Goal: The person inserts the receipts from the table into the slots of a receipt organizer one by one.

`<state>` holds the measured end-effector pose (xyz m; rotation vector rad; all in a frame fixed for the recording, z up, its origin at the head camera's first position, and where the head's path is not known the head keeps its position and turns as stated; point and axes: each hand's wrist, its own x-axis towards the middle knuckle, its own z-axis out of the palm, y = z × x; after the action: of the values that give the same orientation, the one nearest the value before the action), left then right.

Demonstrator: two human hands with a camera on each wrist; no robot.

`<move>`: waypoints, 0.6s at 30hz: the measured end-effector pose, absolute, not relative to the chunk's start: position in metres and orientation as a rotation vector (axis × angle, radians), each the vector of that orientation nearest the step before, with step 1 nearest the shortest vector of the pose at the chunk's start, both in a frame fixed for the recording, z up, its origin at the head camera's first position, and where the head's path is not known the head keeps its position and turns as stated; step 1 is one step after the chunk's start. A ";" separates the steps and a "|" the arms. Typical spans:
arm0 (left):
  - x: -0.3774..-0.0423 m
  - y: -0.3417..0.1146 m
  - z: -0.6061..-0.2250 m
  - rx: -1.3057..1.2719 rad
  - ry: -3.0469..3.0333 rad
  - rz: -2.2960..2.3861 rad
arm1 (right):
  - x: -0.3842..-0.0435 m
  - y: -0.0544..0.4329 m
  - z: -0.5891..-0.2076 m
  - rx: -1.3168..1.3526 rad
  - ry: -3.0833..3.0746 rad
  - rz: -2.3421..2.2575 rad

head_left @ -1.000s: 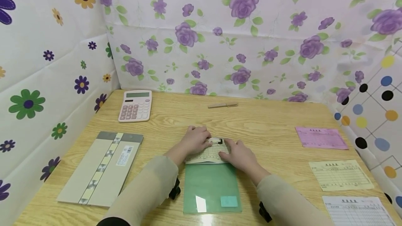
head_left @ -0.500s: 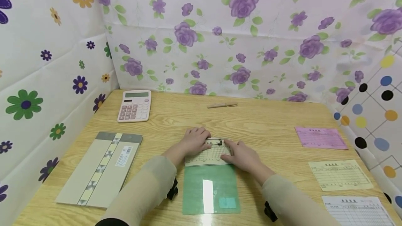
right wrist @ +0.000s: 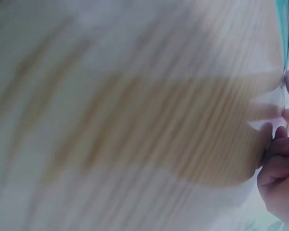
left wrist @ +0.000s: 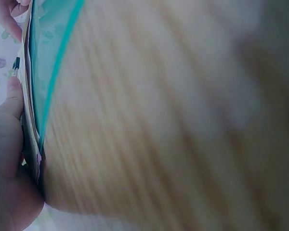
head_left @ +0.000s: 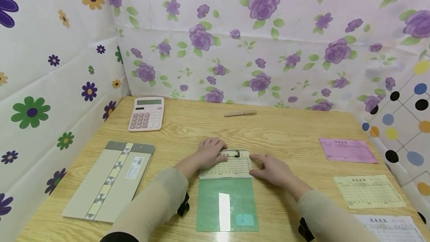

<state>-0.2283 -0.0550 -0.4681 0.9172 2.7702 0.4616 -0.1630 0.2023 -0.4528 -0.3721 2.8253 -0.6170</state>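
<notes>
A stack of cream ruled paper slips [head_left: 233, 167] lies over the upper part of a green translucent sheet [head_left: 226, 204], with a small black clip [head_left: 237, 154] near the top. My left hand [head_left: 209, 154] holds the stack at its upper left, its thumb [left wrist: 14, 94] on the top slip and its fingers around the edge. My right hand [head_left: 273, 169] stands at the stack's right edge. In the right wrist view its index finger and thumb touch that edge with their tips, while the other fingers [right wrist: 279, 166] are bent and hold nothing.
A beige folder [head_left: 111, 182] lies on the left, with a pink calculator [head_left: 146, 114] behind it. A beige pen [head_left: 240, 114] lies at the back. Pink [head_left: 347, 150], yellow [head_left: 369, 191] and white slips [head_left: 389, 225] lie along the right side.
My right hand has drawn back to the right, from over the slips to their right edge. My left hand stays on the stack. The view has shifted slightly.
</notes>
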 end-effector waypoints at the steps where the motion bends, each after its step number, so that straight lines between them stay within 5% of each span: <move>1: -0.228 -0.055 -0.469 0.920 2.770 0.473 | -0.164 0.207 -0.453 -0.377 2.820 -0.640; 18: -0.227 -0.056 -0.469 0.907 2.768 0.493 | -0.180 0.361 -0.434 -0.206 2.880 -0.729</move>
<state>-0.2270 -0.0560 -0.4691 0.9074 2.7681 0.4925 -0.1796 0.3614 -0.4341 -0.2059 2.8799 -0.7289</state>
